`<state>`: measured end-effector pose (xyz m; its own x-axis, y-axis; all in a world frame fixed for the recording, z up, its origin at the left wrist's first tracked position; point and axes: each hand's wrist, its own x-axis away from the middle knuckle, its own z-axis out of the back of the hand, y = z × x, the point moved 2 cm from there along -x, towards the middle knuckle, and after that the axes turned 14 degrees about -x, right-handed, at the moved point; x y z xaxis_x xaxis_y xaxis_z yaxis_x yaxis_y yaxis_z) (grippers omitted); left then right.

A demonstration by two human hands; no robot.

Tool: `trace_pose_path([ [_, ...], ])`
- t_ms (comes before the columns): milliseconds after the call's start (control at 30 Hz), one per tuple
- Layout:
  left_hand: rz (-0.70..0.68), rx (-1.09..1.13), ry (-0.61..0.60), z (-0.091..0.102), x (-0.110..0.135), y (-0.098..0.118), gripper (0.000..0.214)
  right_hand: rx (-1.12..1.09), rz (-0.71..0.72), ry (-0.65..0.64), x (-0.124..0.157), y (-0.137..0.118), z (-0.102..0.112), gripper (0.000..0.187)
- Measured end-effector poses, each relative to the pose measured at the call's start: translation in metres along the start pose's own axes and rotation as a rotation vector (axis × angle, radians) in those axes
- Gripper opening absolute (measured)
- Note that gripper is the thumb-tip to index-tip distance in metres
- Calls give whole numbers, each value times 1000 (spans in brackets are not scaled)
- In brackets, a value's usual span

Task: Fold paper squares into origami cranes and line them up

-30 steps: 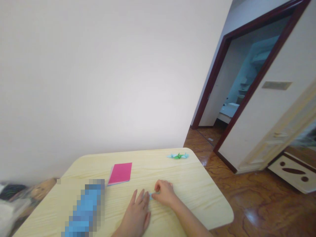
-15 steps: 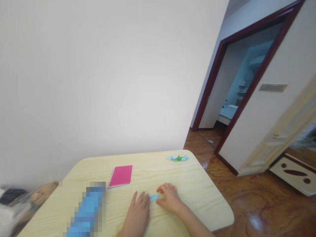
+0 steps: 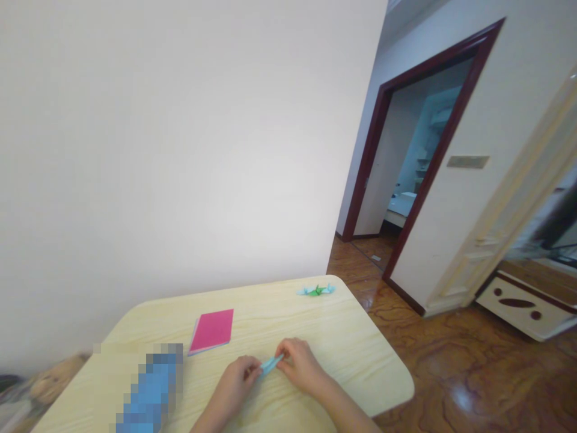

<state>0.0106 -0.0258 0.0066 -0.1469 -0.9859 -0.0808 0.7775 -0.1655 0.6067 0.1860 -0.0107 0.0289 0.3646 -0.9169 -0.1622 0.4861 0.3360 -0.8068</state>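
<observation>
Since the earlier frame, the left hand (image 3: 234, 382) has closed in from its flat spread on the desk (image 3: 288, 319) and now meets the right hand (image 3: 300, 364). Fingers of both hands grip a folded light-blue paper strip (image 3: 271, 364), held near the desk's front edge. A pink paper pad (image 3: 211, 331) lies left of centre; a green-and-blue origami crane (image 3: 316, 290) sits by the rear right corner.

an origami crane (image 3: 316, 290) lies right of the pad (image 3: 211, 331).
</observation>
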Motion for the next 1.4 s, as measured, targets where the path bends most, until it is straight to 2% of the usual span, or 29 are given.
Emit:
trace_pose_path([
  [100, 37, 126, 69, 6, 2, 7, 26, -220, -7, 165, -3, -6, 1, 27],
  [167, 55, 214, 114, 10, 3, 14, 33, -371, -49, 244, -3, -8, -2, 21],
  [267, 59, 323, 154, 14, 7, 24, 41, -467, -78, 229, -1, -15, -11, 5],
  [433, 57, 405, 200, 18, 11, 37, 41, -579, -88, 252, -1, -25, -18, 8],
  [633, 52, 432, 254, 22, 15, 41, 36, -808, -78, 176, -8, -26, -20, 12],
  [800, 24, 327, 324, 23, 19, 44, 32, -754, -60, 240, -8, -29, -19, 8],
  [933, 4, 294, 337, 25, 20, 46, 28, -634, -51, 293, -3, -38, -13, 3],
  [1033, -6, 183, 368, 25, 21, 47, 24, -537, -13, 332, 0, -45, -9, 5],
  [1267, -158, -226, 633, 27, 27, 54, 18, -444, 10, 403, 2, -53, -7, 6],
  [1400, -194, -336, 699, 30, 28, 54, 20, -415, 87, 410, 5, -57, -4, 7],
])
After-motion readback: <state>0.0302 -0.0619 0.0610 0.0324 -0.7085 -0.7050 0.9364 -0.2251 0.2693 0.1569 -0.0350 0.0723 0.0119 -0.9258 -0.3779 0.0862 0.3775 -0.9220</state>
